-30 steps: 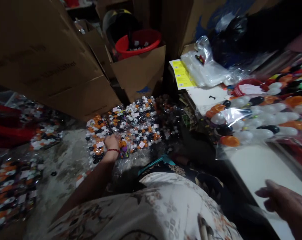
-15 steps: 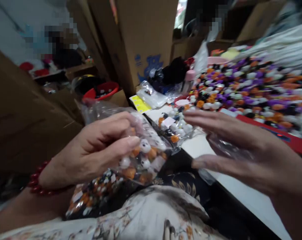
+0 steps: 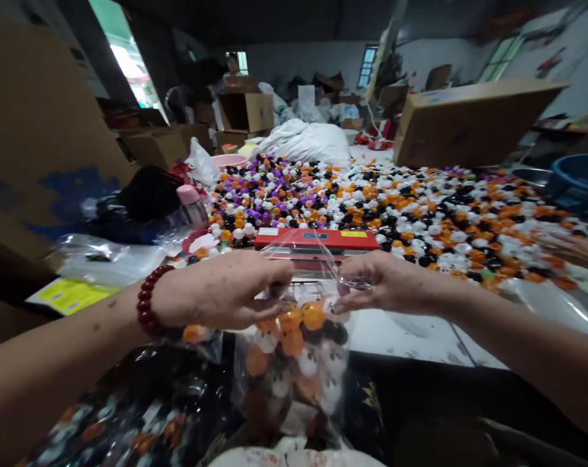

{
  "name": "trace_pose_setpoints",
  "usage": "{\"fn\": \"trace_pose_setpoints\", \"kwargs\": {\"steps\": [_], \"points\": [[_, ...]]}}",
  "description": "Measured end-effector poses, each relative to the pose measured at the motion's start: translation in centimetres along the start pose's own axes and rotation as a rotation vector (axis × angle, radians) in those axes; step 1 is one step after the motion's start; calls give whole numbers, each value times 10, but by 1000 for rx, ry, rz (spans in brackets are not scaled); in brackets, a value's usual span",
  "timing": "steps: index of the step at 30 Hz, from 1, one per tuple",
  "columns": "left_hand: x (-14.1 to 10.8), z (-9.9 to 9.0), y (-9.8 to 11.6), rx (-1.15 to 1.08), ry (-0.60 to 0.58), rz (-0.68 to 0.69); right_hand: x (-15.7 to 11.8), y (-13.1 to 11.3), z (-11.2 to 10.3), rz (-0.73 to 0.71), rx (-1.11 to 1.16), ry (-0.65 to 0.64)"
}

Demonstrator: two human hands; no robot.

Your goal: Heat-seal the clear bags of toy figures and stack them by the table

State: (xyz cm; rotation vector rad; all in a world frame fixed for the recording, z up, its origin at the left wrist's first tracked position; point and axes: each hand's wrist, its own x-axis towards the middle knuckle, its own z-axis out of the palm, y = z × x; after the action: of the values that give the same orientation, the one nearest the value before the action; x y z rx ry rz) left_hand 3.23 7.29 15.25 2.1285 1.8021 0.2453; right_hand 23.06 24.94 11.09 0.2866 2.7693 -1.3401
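Two hands hold one clear plastic bag (image 3: 298, 363) of orange, white and black toy balls up by its open top, just in front of the white table's (image 3: 411, 334) near edge. The left hand (image 3: 220, 288), with a dark red bead bracelet (image 3: 148, 299) on its wrist, is closed on the bag's left rim; the right hand (image 3: 386, 284) pinches the right rim between thumb and fingers. Behind them lies a red heat sealer (image 3: 318, 239), and beyond it a wide heap of loose toy balls (image 3: 420, 207) covers the table. A pink-capped bottle (image 3: 193, 204) stands at left
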Motion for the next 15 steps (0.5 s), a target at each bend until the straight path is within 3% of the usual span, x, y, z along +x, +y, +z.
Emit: {"fn": "trace_pose_setpoints", "kwargs": {"steps": [4, 7, 9, 11, 12, 15], "points": [[31, 3, -23, 137, -116, -82, -17, 25, 2, -62, -295, 109], [44, 1, -47, 153, -220, -31, -20, 38, 2, -27, -276, 103], [47, -2, -63, 88, -167, 4, -22, 46, -1, 35, -213, 133], [43, -1, -75, -14, 30, -52, -23, 55, -6, 71, -149, 216], [40, 2, -79, -80, 188, -117, -24, 61, -9, 68, -102, 276], [32, 30, -85, -428, 836, -327, -23, 80, -12, 26, 140, 468]]}}
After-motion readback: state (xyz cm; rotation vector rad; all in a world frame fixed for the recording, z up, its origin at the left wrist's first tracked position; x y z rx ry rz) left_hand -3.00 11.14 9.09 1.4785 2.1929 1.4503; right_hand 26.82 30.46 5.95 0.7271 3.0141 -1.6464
